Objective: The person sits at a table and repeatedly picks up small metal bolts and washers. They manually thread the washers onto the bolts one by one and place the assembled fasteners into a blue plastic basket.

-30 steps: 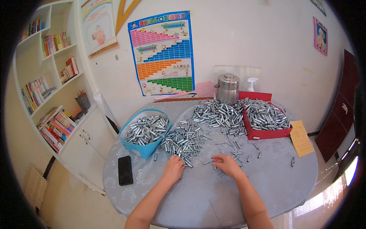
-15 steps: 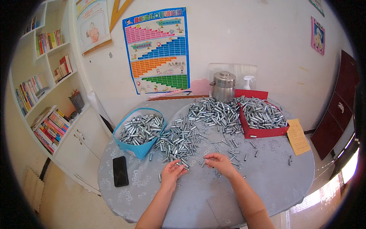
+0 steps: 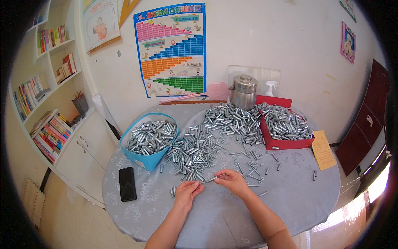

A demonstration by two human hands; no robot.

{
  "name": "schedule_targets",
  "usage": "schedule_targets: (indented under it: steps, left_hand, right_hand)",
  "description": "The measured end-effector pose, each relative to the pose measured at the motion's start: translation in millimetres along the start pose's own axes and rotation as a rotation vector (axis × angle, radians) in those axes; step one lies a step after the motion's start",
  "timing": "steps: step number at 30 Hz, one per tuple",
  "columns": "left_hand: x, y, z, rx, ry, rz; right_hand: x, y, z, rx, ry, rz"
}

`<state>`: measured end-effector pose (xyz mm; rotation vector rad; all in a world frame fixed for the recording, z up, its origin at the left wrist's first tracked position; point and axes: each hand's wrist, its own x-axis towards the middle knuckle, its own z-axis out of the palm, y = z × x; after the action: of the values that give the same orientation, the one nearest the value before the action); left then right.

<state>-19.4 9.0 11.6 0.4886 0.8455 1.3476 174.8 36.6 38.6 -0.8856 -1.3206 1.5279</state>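
Two hands meet low-centre over the grey table (image 3: 290,216), forearms coming up from the bottom edge. Left hand (image 3: 187,193) is curled, fingertips pinched near one end of a thin metal bolt (image 3: 209,180); right hand (image 3: 233,182) is curled too, thumb & fingers closed on the other end. Bolt is held just above the cloth, roughly level, spanning the gap btwn both hands. Whether a washer or nut is already on it: too small to tell.

Judgement: step in hand looks like assembly of one piece, i.e. fitting or threading smth onto the bolt w/ both hands. Next move prob calls for fine fingertip work: keep the bolt steady in one hand, turn or slide w/ the other, then a free hand to reach for more parts.

Just left of the left hand, a couple of loose pieces (image 3: 171,191); further left a black phone (image 3: 127,184) lying flat. Just beyond the hands, a loose heap of bolts (image 3: 192,151), w/ scattered washers (image 3: 248,159) to its right. Left of that heap a blue bin (image 3: 141,157), full of metal parts. Right & further back a red tray (image 3: 286,144), also full; yellow paper (image 3: 322,150) beside it. Another pile (image 3: 232,120) near the far edge, then a steel pot (image 3: 243,91) & spray bottle (image 3: 270,88) by the wall
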Motion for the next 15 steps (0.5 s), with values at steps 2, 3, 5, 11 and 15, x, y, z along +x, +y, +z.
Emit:
schedule_targets:
  steps: [2,3,5,11,15]
  left_hand:
    - [0,-1,-1,-0.006,0.003,0.004]
    - [-1,0,1,0.022,0.005,0.005]
    - [-7,2,8,0.075,0.009,0.007]
    - [-16,1,19,0.225,-0.035,-0.040]
    - [-12,1,12,0.232,0.012,0.023]
  right_hand:
    - [1,4,0,0.017,-0.023,-0.020]
    - [1,6,1,0.025,-0.035,-0.029]
    - [1,8,5,-0.011,-0.029,-0.023]
    - [-1,19,13,0.003,-0.053,-0.042]
    - [0,16,16,-0.178,0.080,-0.050]
